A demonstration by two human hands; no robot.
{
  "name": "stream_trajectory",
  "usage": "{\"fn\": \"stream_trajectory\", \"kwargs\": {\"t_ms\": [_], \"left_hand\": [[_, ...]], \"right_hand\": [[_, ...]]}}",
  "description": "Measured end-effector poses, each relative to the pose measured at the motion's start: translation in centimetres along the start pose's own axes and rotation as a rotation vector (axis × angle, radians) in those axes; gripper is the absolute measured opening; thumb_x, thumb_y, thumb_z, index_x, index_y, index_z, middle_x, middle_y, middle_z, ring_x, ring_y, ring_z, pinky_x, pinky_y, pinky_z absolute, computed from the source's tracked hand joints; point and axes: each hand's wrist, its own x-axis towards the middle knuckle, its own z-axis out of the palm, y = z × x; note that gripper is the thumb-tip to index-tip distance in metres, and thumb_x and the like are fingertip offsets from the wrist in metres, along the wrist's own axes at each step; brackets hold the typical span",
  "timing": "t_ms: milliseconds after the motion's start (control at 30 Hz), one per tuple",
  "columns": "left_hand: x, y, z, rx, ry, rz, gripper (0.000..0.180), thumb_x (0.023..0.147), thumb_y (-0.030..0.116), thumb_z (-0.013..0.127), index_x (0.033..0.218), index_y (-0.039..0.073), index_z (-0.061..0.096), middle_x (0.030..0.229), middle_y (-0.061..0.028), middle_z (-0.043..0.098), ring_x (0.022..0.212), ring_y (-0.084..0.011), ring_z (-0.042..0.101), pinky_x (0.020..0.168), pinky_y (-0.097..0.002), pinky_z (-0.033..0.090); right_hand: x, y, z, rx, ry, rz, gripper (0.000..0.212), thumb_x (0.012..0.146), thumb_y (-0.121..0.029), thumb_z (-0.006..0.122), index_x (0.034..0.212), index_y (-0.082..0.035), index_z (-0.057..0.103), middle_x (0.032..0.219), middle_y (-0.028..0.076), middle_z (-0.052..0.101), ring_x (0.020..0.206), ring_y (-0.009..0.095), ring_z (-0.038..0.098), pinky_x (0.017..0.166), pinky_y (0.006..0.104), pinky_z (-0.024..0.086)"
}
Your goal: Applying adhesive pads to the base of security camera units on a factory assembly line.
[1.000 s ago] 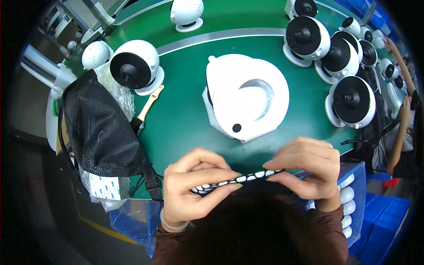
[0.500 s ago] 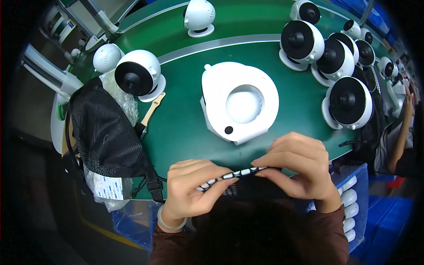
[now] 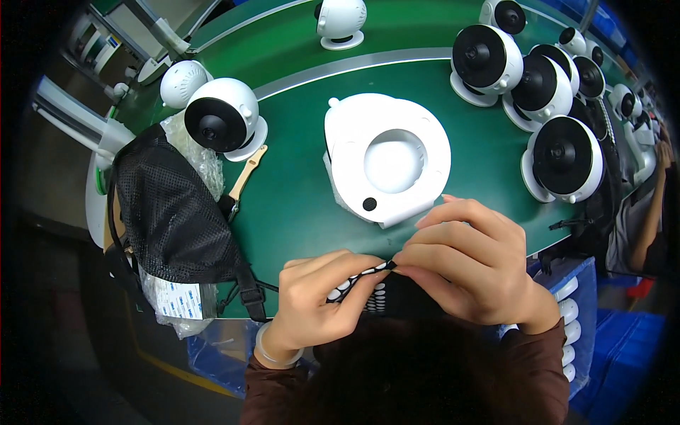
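Between both hands, near the table's front edge, is a thin black strip with a row of white ovals (image 3: 343, 288). My left hand (image 3: 312, 296) is closed, pinching the strip between thumb and fingers. My right hand (image 3: 476, 265) is closed too, its thumb and forefinger tips at the strip's right end. Just below the strip, a patch of small white ovals (image 3: 376, 299) shows on black; whether it belongs to the same sheet I cannot tell. Beyond my hands lies a white rounded housing (image 3: 348, 142) with a big round hollow and a black dot on its near side.
White ball-shaped cameras (image 3: 567, 156) with black fronts crowd the right side; another camera (image 3: 219, 117) stands left. A black mesh bag (image 3: 177, 205), a tan-handled brush (image 3: 248, 172) and a plastic bag (image 3: 180, 301) lie left. A blue bin (image 3: 584, 312) sits below right. A co-worker's arm (image 3: 652, 212) shows far right.
My right hand has moved left along the strip, nearer my left hand. Less of the strip shows between them. The table's things have shifted slightly in the picture.
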Motion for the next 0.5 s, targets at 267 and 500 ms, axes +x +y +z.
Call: {"fn": "stream_trajectory", "kwargs": {"t_ms": [267,500], "left_hand": [[0.33,0.45,0.06,0.059,-0.026,0.031,0.015,0.064,-0.005,0.065,0.078,0.000,0.060,0.064,-0.0101,0.058,0.050,-0.0215,0.056,0.045,-0.0247,0.041],[0.46,0.46,0.28,0.053,0.018,-0.042,0.016,0.065,-0.006,0.064,0.079,0.000,0.060,0.065,-0.0099,0.059,0.052,-0.0214,0.057,0.045,-0.0241,0.041]], "right_hand": [[0.31,-0.09,-0.58,-0.105,-0.066,-0.063,0.019,0.052,-0.009,0.061,0.070,-0.005,0.058,0.070,0.002,0.053,0.068,0.018,0.055,0.066,0.0309,0.049],[0.09,-0.51,-0.15,-0.282,0.006,-0.115,0.018,0.053,-0.012,0.055,0.069,-0.005,0.058,0.069,0.002,0.053,0.068,0.016,0.056,0.072,0.0336,0.049]]}}
